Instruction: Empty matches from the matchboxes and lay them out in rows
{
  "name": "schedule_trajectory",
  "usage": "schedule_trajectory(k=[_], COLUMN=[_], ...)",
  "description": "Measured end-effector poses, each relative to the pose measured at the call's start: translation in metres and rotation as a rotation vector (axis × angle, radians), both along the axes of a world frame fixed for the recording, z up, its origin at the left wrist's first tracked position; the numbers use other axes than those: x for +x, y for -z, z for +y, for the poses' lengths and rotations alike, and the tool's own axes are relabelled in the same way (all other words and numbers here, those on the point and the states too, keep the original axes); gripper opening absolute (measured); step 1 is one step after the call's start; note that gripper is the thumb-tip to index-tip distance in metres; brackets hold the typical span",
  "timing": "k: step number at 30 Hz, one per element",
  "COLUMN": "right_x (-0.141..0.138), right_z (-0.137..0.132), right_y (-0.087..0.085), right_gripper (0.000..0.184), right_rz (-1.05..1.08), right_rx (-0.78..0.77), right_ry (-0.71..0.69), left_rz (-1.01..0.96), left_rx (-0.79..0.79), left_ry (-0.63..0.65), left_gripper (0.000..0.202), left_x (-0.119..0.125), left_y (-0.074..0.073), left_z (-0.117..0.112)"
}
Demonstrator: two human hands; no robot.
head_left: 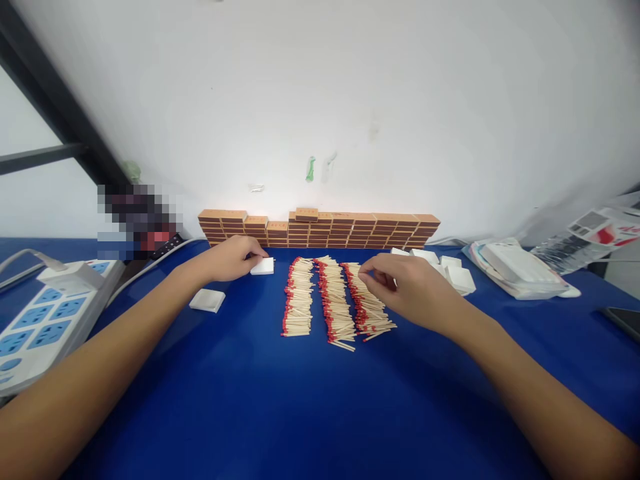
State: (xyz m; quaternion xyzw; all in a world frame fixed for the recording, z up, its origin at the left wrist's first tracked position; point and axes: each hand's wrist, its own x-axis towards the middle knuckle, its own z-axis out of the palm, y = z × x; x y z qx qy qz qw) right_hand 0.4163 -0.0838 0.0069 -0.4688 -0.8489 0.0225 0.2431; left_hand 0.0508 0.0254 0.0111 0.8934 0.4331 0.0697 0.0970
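My left hand (234,258) has its fingers closed at the left edge of a small white matchbox tray (263,267) on the blue table. Another white matchbox tray (207,300) lies nearer me on the left. Red-headed matches lie in three rows: a left row (299,300), a middle row (335,297) and a right row (367,310). Over the right row, my right hand (407,283) has thumb and forefinger pinched together; whatever is between them is too small to tell. Several white trays (459,280) sit partly hidden behind that hand.
Stacked brown matchboxes (320,230) form a low wall along the white wall. A white power strip (43,320) with a plugged-in adapter (67,277) is at left. Plastic packages (520,267) and a dark phone-like object (623,321) lie at right on the blue table (310,407).
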Motion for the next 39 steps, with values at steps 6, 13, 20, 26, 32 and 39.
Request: schedule_trajectory(k=[6,13,20,26,32,39], right_x=[-0.001,0.0,0.0,0.003,-0.004,-0.051], right_z=[-0.001,0.0,0.0,0.0,-0.002,-0.033], right_y=[-0.001,0.0,-0.002,-0.003,-0.003,0.0], right_gripper=[0.022,0.022,0.021,0.021,0.021,0.031], right_rz=[-0.006,-0.002,0.006,0.017,0.158,0.561], right_rx=[-0.013,-0.004,0.019,0.004,-0.07,-0.485], right_ry=[0.0,0.002,-0.001,0.022,-0.007,-0.24], left_rz=[0.038,0.032,0.004,-0.138,-0.19,-0.279], left_rx=[-0.01,-0.014,-0.043,0.004,0.017,0.364], left_ry=[-0.03,0.03,0.018,0.016,0.057,0.326], left_gripper=[0.066,0.049,0.049,0.041,0.035,0.028], left_x=[0.002,-0.001,-0.004,-0.007,0.015,0.062], left_y=[0.0,0.002,0.001,-0.028,-0.041,-0.02], left_z=[-0.006,-0.006,-0.005,-0.014,-0.052,-0.11])
